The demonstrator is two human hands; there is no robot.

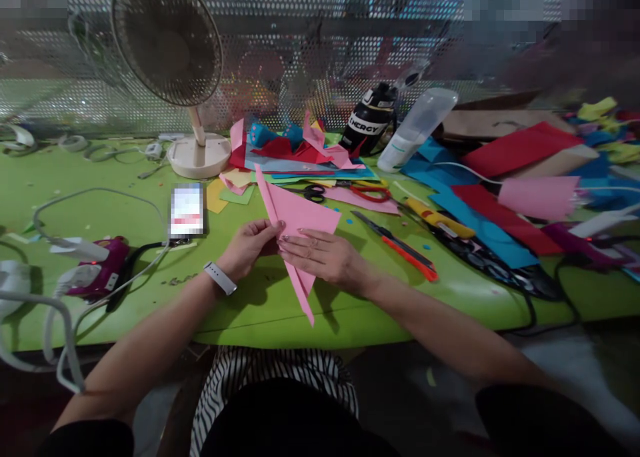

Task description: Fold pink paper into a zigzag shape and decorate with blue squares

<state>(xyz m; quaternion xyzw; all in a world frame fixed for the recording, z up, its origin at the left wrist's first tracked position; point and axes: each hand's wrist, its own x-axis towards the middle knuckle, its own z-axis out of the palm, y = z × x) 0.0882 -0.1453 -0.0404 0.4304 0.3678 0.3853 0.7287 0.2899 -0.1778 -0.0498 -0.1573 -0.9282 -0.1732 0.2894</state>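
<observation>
A sheet of pink paper (309, 210), folded into a triangle with a narrow strip turned along its long left edge, is held up just over the green table (240, 317). My left hand (254, 244) pinches that folded edge between thumb and fingers; a pale wristband (220, 278) is on this wrist. My right hand (325, 256) lies across the paper with fingers stretched and together, its fingertips meeting the fold beside my left thumb. The part of the paper under my right palm is hidden.
Beyond the paper lie black-handled scissors (315, 192) and red-handled scissors (371, 190). An orange utility knife (407, 254) is to the right, near a yellow tool (440, 218). A phone (187, 210), a fan (199, 154) and a purple power strip (107, 267) with cables stand left.
</observation>
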